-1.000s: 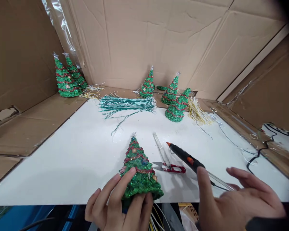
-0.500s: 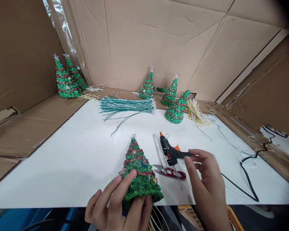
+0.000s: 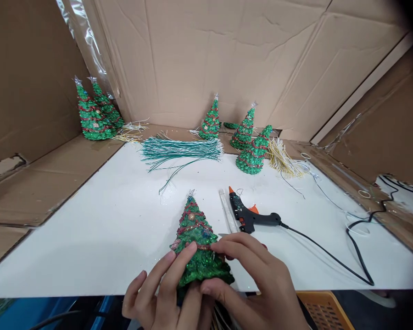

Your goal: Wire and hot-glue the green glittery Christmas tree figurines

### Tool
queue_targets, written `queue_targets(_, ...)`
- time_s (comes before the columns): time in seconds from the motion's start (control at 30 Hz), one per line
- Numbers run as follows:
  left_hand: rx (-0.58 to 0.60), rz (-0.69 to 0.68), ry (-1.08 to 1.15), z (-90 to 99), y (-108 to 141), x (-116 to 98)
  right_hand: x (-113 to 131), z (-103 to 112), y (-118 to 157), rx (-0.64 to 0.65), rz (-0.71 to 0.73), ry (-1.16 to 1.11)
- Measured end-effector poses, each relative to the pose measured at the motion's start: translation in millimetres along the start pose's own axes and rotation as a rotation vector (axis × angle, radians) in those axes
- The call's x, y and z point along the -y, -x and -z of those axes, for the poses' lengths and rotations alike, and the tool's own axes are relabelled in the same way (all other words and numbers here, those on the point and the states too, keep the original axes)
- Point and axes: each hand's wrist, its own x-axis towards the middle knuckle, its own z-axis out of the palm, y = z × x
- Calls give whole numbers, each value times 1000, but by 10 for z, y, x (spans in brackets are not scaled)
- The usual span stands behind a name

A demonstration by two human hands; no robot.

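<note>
A small green Christmas tree [image 3: 194, 231] with red garland, ornaments and a clear star on top lies tilted at the table's front edge. My left hand [image 3: 167, 284] grips its base from the left, two fingers across the front. From the right, my right hand [image 3: 258, 279] has its fingers on the tree's lower side, with the thumb by the bottom rim. Just beyond that hand a black glue gun [image 3: 246, 214] with an orange nozzle rests on the table beside clear glue sticks [image 3: 227, 211]. Red-handled snips are mostly hidden behind the right hand.
A bundle of green wires [image 3: 182, 150] lies at the back of the white table [image 3: 99, 229]. More decorated trees [image 3: 251, 158] stand behind it and at the far left [image 3: 96, 119]. Yellow-white wires [image 3: 284, 158] sit at the right. The black cord [image 3: 330, 252] crosses the right side; cardboard walls [image 3: 234, 55] enclose everything.
My right hand has let go of the glue gun's handle, leaving it on the table, and moved left onto the tree. My left hand keeps its hold in nearly the same place.
</note>
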Motion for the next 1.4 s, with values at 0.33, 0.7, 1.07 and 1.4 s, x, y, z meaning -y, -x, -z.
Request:
queue_targets(0.33, 29, -75, 34, -12, -20, 59, -38, 1, -20, 6, 77, -68)
queue_targets(0.7, 31, -207, 100, -50, -34, 138, -20, 4, -15, 4, 203, 77)
queue_targets(1.07, 23, -223, 60, -72, -94, 94, -6, -19, 4, 55, 202, 89)
queue_targets(1.4, 31, -182, 78, -67, -68, 113, -50, -41, 31, -5, 60, 27)
